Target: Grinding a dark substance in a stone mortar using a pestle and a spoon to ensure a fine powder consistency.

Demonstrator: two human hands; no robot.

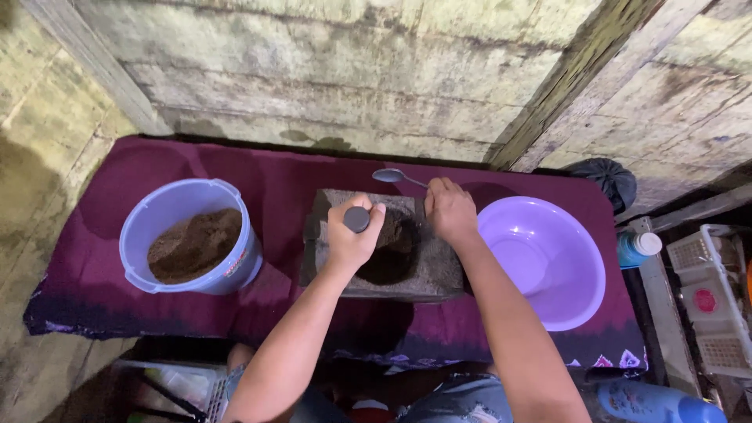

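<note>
Directly beneath the left hand [352, 235] sits a grey stone mortar [423, 274], a squared block with a dark hollow in its middle. That hand is wrapped in a closed fist around a dark pestle [357, 219], whose round butt end shows above the curled fingers. The pestle's long axis runs close to upright, nearly along the line of sight, so its working end is hidden below the fist and points down into the hollow with its dark contents.

Just to the right of that fist, the right hand [449, 210] rests on the far rim of the mortar, fingers curled shut on the handle of a metal spoon [398, 177]. The spoon lies flat, its long axis running away and to the left of the hand, with the bowl hanging clear past the far edge of the stone. Both hands are over the mortar, but the left one is nearer the hollow.

Well to the left of the pestle grip stands a blue bucket [166, 210] partly filled with brown powder [194, 244]. Right of the spoon hand lies a purple plastic basin [580, 274]. All rest on a maroon cloth [282, 184].
</note>
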